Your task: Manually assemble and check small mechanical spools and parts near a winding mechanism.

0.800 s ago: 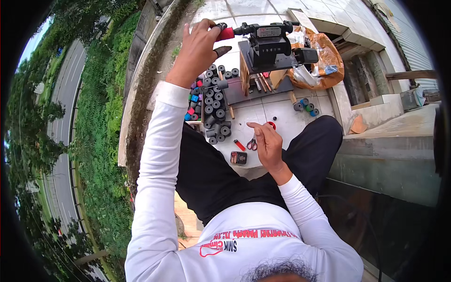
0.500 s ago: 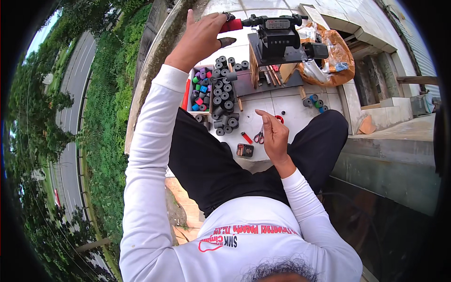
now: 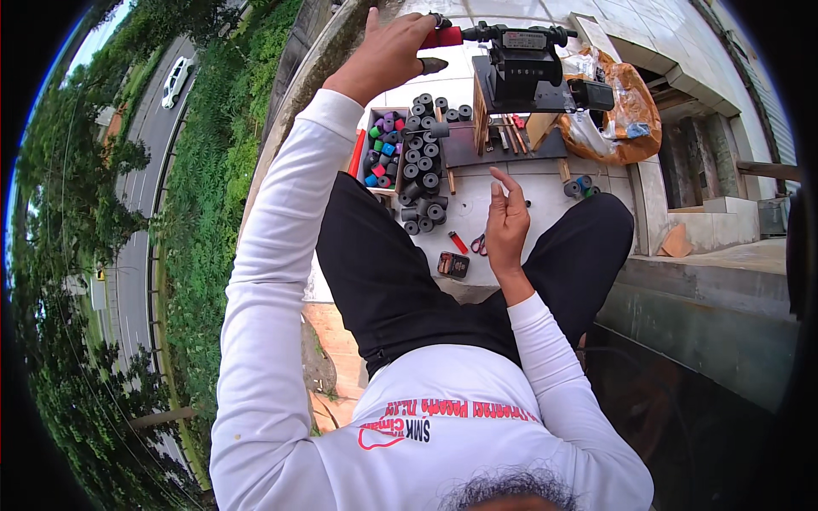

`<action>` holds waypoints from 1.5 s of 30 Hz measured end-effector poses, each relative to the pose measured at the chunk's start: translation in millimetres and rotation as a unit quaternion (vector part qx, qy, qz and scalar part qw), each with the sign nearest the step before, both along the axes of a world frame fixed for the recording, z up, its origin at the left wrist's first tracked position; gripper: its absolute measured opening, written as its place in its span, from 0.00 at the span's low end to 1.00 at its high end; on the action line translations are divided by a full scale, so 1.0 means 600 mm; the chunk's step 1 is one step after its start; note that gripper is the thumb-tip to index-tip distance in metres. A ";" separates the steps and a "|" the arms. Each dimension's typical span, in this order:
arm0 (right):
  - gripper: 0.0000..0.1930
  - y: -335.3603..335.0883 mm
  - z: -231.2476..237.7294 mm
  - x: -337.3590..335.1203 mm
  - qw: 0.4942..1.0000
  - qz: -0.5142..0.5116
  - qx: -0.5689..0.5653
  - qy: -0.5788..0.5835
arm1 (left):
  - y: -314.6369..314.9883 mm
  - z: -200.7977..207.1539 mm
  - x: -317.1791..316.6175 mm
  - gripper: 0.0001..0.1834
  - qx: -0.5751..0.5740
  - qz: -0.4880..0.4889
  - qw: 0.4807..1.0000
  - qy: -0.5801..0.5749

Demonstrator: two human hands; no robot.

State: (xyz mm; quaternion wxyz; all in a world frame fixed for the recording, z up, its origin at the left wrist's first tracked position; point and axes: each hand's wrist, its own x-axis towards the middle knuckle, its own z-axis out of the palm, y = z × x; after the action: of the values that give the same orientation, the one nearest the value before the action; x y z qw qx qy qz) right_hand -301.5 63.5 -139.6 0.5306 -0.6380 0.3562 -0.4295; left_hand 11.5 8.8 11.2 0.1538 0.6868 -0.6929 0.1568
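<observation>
My left hand (image 3: 385,58) reaches to the far side, black covers on two fingertips. Its fingers close around a red cylinder (image 3: 443,37) at the left end of the shaft of a black motor-like machine (image 3: 524,64). That machine stands on a raised dark stand. My right hand (image 3: 509,226) is held up over the white tiles between my knees. Its fingers are loosely extended, with nothing visible in them. Just left of it lie scissors (image 3: 479,245), partly hidden, a red lighter (image 3: 458,243) and a small dark box (image 3: 452,265).
Several dark grey foam rollers (image 3: 412,170) are heaped beside a crate (image 3: 372,183) of coloured pieces. Tools lie on a low dark board (image 3: 460,152) below the machine. An orange-brown bag (image 3: 637,128) sits at the right. Greenery and a road drop away at the left.
The whole view has shifted, so the machine and floor items sit further right. My right hand now covers most of the red ring seen earlier. My left hand stays at the red cylinder.
</observation>
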 end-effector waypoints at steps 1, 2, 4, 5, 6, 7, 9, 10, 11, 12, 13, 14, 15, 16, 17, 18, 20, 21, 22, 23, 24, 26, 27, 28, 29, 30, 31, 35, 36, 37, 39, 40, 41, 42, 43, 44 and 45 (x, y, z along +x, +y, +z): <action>0.13 -0.002 0.000 0.003 1.000 -0.011 0.012 -0.009 | -0.002 -0.002 0.004 0.33 -0.034 -0.025 0.999 -0.017; 0.13 -0.004 -0.002 0.010 1.000 -0.009 0.012 -0.011 | -0.003 -0.003 0.009 0.33 -0.069 -0.051 0.996 -0.034; 0.10 -0.010 -0.013 0.018 0.996 -0.045 0.038 -0.071 | -0.012 -0.002 0.002 0.33 -0.033 -0.038 0.998 -0.037; 0.10 -0.010 -0.017 0.019 0.996 -0.047 0.037 -0.071 | -0.016 -0.001 0.000 0.34 0.003 -0.023 0.999 -0.041; 0.11 -0.014 -0.018 0.024 0.995 -0.052 0.022 -0.076 | -0.018 0.003 -0.004 0.34 0.000 -0.025 0.999 -0.042; 0.12 -0.019 -0.019 0.027 0.995 -0.058 0.006 -0.082 | -0.016 0.005 -0.010 0.33 0.031 -0.010 0.999 -0.017; 0.13 -0.017 -0.013 0.030 0.996 -0.048 0.029 -0.064 | -0.003 -0.002 -0.007 0.33 0.027 0.006 0.999 0.027; 0.14 -0.017 -0.011 0.029 0.997 -0.040 0.056 -0.038 | 0.000 -0.004 -0.007 0.33 0.043 0.011 0.998 0.040; 0.14 -0.019 -0.010 0.032 0.997 -0.042 0.054 -0.040 | 0.000 -0.005 -0.008 0.33 0.060 0.015 0.997 0.053; 0.14 -0.019 -0.010 0.036 0.997 -0.047 0.048 -0.045 | -0.001 0.001 -0.010 0.40 0.107 0.049 0.991 0.059; 0.14 -0.020 -0.010 0.039 0.997 -0.051 0.042 -0.049 | -0.006 -0.004 -0.005 0.40 0.106 0.048 0.992 0.058; 0.15 -0.022 -0.010 0.041 0.996 -0.050 0.057 -0.043 | -0.009 -0.008 -0.002 0.39 0.044 0.019 0.998 0.038; 0.15 -0.024 -0.013 0.042 0.996 -0.051 0.056 -0.044 | -0.011 -0.009 -0.002 0.37 -0.018 -0.010 1.000 0.019; 0.14 -0.025 -0.017 0.044 0.997 -0.047 0.045 -0.044 | -0.013 -0.009 -0.001 0.37 -0.019 -0.010 1.000 0.018; 0.14 -0.025 -0.020 0.044 0.997 -0.043 0.035 -0.045 | -0.014 -0.010 0.000 0.34 -0.030 -0.023 0.999 0.023; 0.14 -0.024 -0.015 0.047 0.997 -0.042 0.034 -0.046 | -0.014 -0.005 -0.001 0.31 -0.041 -0.036 0.998 0.028; 0.13 -0.017 -0.007 0.047 0.998 -0.035 0.028 -0.039 | -0.011 0.002 -0.005 0.30 -0.031 -0.021 0.998 0.056; 0.13 -0.013 0.001 0.047 0.998 -0.035 0.028 -0.039 | -0.008 0.007 -0.009 0.28 -0.019 -0.006 0.996 0.086; 0.12 -0.009 0.009 0.045 0.998 -0.034 -0.029 -0.047 | -0.005 0.012 -0.012 0.26 -0.027 -0.014 0.996 0.079; 0.12 -0.006 0.017 0.043 0.994 -0.032 -0.086 -0.055 | -0.003 0.019 -0.015 0.26 -0.028 -0.014 0.996 0.078; 0.11 -0.002 0.026 0.039 0.993 -0.030 -0.103 -0.044 | 0.000 0.024 -0.017 0.24 0.016 0.014 0.997 0.077; 0.11 0.000 0.047 0.038 0.992 -0.032 -0.113 -0.052 | 0.000 0.024 -0.020 0.23 0.059 0.042 0.995 0.076; 0.11 0.002 0.060 0.040 0.990 -0.033 -0.122 -0.062 | 0.001 0.018 -0.018 0.21 -0.008 0.014 0.999 0.052; 0.11 0.003 0.074 0.039 0.990 -0.032 -0.122 -0.064 | 0.001 0.014 -0.016 0.20 -0.074 -0.014 0.997 0.028; 0.11 0.005 0.089 0.037 0.991 -0.010 -0.121 -0.054 | 0.002 0.010 -0.012 0.20 -0.074 -0.013 0.997 0.026; 0.11 0.004 0.100 0.033 0.992 0.008 -0.120 -0.040 | -0.001 0.008 -0.018 0.18 -0.071 -0.006 0.997 0.022; 0.11 0.005 0.107 0.033 0.992 0.006 -0.120 -0.039 | -0.002 0.007 -0.022 0.17 -0.067 0.001 0.998 0.017; 0.12 0.009 0.146 0.040 0.984 0.015 -0.139 -0.109 | 0.000 0.008 -0.028 0.17 -0.065 0.011 0.998 0.018; 0.12 0.008 0.158 0.042 0.983 0.013 -0.138 -0.124 | 0.000 0.007 -0.028 0.16 -0.063 0.012 0.998 0.014; 0.12 0.006 0.168 0.045 0.983 0.014 -0.138 -0.123 | 0.001 0.006 -0.028 0.16 -0.060 0.013 0.998 0.009; 0.12 -0.004 0.190 0.057 0.979 0.033 -0.146 -0.139 | -0.001 0.004 -0.028 0.15 -0.074 0.014 0.997 0.008; 0.12 -0.011 0.205 0.072 0.971 0.029 -0.172 -0.164 | 0.000 0.000 -0.029 0.14 -0.085 0.014 0.996 0.007; 0.12 -0.020 0.224 0.082 0.972 0.030 -0.169 -0.162 | -0.002 -0.003 -0.028 0.14 -0.083 0.015 0.996 0.009; 0.12 -0.031 0.244 0.091 0.969 0.041 -0.179 -0.163 | -0.006 -0.004 -0.027 0.14 -0.089 0.017 0.996 0.006; 0.12 -0.035 0.261 0.097 0.967 0.053 -0.188 -0.165 | -0.008 -0.005 -0.026 0.13 -0.096 0.018 0.995 0.001; 0.12 -0.035 0.275 0.099 0.968 0.053 -0.186 -0.162 | -0.007 -0.007 -0.026 0.12 -0.105 0.019 0.994 -0.001; 0.11 -0.037 0.289 0.104 0.966 0.054 -0.197 -0.158 | -0.007 -0.008 -0.027 0.12 -0.105 0.019 0.994 0.000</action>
State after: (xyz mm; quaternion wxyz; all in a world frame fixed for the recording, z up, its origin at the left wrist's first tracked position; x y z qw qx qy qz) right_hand -239.4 41.1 33.6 0.4663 -0.6722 0.1414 -0.5574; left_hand -4.6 4.9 6.3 0.2220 0.6797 -0.6597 0.2316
